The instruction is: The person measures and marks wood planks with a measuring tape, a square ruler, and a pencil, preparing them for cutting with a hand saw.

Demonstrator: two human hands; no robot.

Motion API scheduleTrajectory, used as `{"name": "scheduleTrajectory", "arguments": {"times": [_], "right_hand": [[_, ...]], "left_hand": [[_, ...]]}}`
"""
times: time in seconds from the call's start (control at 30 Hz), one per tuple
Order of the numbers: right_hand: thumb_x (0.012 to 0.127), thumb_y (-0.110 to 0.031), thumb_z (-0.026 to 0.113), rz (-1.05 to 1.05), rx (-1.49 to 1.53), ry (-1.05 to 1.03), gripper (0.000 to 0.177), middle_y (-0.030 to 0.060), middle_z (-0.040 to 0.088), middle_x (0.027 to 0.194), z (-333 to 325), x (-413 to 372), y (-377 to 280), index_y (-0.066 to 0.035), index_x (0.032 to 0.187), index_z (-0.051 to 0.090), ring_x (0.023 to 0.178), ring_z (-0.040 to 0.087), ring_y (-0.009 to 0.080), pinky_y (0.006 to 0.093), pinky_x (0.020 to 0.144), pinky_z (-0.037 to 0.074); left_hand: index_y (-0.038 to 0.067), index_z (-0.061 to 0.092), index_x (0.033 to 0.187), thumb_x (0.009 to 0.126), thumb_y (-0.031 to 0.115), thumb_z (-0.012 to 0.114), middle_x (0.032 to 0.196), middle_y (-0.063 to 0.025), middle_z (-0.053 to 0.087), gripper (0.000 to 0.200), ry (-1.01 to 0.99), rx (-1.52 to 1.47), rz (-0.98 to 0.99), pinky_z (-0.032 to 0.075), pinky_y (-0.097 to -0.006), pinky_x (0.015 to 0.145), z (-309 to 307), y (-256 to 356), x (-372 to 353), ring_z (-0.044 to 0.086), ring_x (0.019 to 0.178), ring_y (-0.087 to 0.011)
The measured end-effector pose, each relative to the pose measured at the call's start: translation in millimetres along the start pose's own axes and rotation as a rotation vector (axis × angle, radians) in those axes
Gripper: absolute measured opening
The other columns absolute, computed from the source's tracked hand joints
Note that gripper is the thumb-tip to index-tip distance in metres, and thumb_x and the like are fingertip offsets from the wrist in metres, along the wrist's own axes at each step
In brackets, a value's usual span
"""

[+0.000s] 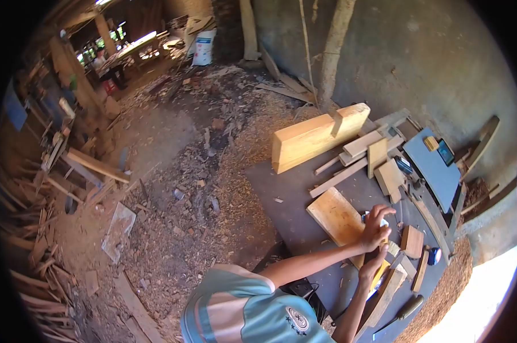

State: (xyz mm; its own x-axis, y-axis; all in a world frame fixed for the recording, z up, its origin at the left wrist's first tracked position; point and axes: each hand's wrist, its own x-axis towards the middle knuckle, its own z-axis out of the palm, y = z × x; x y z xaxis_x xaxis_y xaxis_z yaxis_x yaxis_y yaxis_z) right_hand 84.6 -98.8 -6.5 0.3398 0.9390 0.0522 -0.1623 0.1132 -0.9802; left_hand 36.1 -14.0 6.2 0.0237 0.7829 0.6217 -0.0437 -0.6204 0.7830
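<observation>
My left hand (375, 230) is raised over the workbench (281, 200), its fingers curved and partly spread, above the right end of a flat wooden board (335, 214). Just below it, close to the palm, is my right hand (372, 264), with its fingers largely hidden from this angle. Whether anything lies between the two hands cannot be made out. A yellow object (379, 276) shows beneath my right hand. To the right of the hands sit a reddish wooden block (411, 241) and a narrow wooden strip (421, 270).
A thick plank (318, 134) stands on edge at the bench's back. Wood pieces (361, 154), a blue-grey board (432, 166) and a phone (445, 151) lie farther right. A dark-handled tool (410, 307) is near the front. Wood chips cover the floor.
</observation>
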Motion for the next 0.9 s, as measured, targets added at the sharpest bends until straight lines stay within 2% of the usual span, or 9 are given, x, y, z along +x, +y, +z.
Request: {"name": "scheduleTrajectory", "arguments": {"times": [0.03, 0.1, 0.23, 0.3, 0.37, 0.47, 0.57, 0.73, 0.9], "right_hand": [[0.092, -0.048, 0.024, -0.012, 0.135, -0.016, 0.064, 0.0127, 0.038, 0.134, 8, 2, -11, 0.000, 0.134, 0.030, 0.127, 0.032, 0.0225, 0.0335, 0.106, 0.020], [0.093, -0.046, 0.021, -0.191, 0.114, -0.033, 0.062, 0.0139, 0.042, 0.130, 18, -5, -50, 0.001, 0.132, 0.034, 0.122, 0.039, 0.0233, 0.0346, 0.102, 0.027], [0.095, -0.038, 0.023, -0.257, 0.019, -0.002, 0.055, 0.0127, 0.043, 0.129, 17, -1, -19, 0.000, 0.132, 0.034, 0.122, 0.038, 0.0223, 0.0336, 0.103, 0.025], [0.095, -0.032, 0.029, 0.055, -0.084, 0.043, 0.048, 0.0093, 0.042, 0.130, 6, 4, -5, -0.001, 0.131, 0.037, 0.123, 0.037, 0.0191, 0.0314, 0.102, 0.026], [0.094, -0.032, 0.024, 0.089, 0.042, 0.073, 0.050, 0.0128, 0.044, 0.126, 6, 8, -11, 0.000, 0.131, 0.038, 0.120, 0.040, 0.0231, 0.0333, 0.100, 0.028], [0.093, -0.036, 0.026, -0.139, 0.119, 0.037, 0.054, 0.0152, 0.044, 0.127, 13, 4, -41, 0.001, 0.131, 0.037, 0.120, 0.040, 0.0242, 0.0344, 0.101, 0.028], [0.092, -0.038, 0.027, -0.160, 0.104, 0.050, 0.056, 0.0162, 0.042, 0.128, 20, -1, -48, 0.001, 0.132, 0.035, 0.122, 0.037, 0.0246, 0.0349, 0.102, 0.026], [0.096, -0.032, 0.032, 0.075, 0.300, 0.005, 0.044, 0.0064, 0.047, 0.125, 2, 0, -4, -0.004, 0.129, 0.039, 0.116, 0.044, 0.0159, 0.0305, 0.099, 0.032], [0.096, -0.034, 0.031, 0.153, 0.286, -0.020, 0.048, 0.0082, 0.044, 0.127, -16, 0, -1, -0.002, 0.132, 0.034, 0.118, 0.041, 0.0178, 0.0317, 0.099, 0.031]], "left_hand": [[0.008, 0.046, 0.116, 0.080, 0.039, 0.044, 0.113, -0.0140, 0.042, 0.048, -0.009, 0.017, -0.004, 0.026, -0.0408, 0.091, 1, 1, 2, 0.039, 0.110, -0.0286], [0.007, 0.044, 0.116, 0.081, 0.038, 0.044, 0.114, -0.0142, 0.042, 0.047, 0.017, -0.015, 0.049, 0.026, -0.0399, 0.091, 0, 4, 3, 0.040, 0.108, -0.0289], [0.007, 0.045, 0.115, 0.082, 0.041, 0.041, 0.113, -0.0150, 0.042, 0.047, 0.030, -0.032, 0.068, 0.026, -0.0414, 0.091, -7, 2, 3, 0.040, 0.107, -0.0291], [0.007, 0.045, 0.114, 0.083, 0.042, 0.040, 0.112, -0.0154, 0.042, 0.047, 0.021, -0.033, 0.068, 0.026, -0.0419, 0.090, -7, 3, -2, 0.040, 0.106, -0.0294], [0.007, 0.046, 0.113, 0.083, 0.042, 0.039, 0.111, -0.0157, 0.042, 0.046, 0.023, -0.028, 0.097, 0.027, -0.0423, 0.090, -1, 3, 2, 0.040, 0.105, -0.0297], [0.008, 0.048, 0.111, 0.084, 0.044, 0.038, 0.108, -0.0157, 0.042, 0.046, 0.006, 0.002, 0.086, 0.027, -0.0418, 0.090, 1, 2, 5, 0.040, 0.104, -0.0297], [0.008, 0.048, 0.109, 0.085, 0.043, 0.038, 0.108, -0.0160, 0.042, 0.044, 0.001, -0.027, 0.067, 0.027, -0.0417, 0.090, -1, 4, 3, 0.040, 0.104, -0.0299], [0.007, 0.048, 0.108, 0.085, 0.040, 0.038, 0.106, -0.0156, 0.041, 0.041, 0.003, 0.001, 0.111, 0.027, -0.0411, 0.091, -3, -1, 2, 0.039, 0.103, -0.0298], [0.007, 0.052, 0.093, 0.085, 0.034, 0.043, 0.097, -0.0130, 0.044, 0.030, -0.050, -0.148, 0.095, 0.029, -0.0376, 0.088, -2, 8, 5, 0.041, 0.099, -0.0274]]}}
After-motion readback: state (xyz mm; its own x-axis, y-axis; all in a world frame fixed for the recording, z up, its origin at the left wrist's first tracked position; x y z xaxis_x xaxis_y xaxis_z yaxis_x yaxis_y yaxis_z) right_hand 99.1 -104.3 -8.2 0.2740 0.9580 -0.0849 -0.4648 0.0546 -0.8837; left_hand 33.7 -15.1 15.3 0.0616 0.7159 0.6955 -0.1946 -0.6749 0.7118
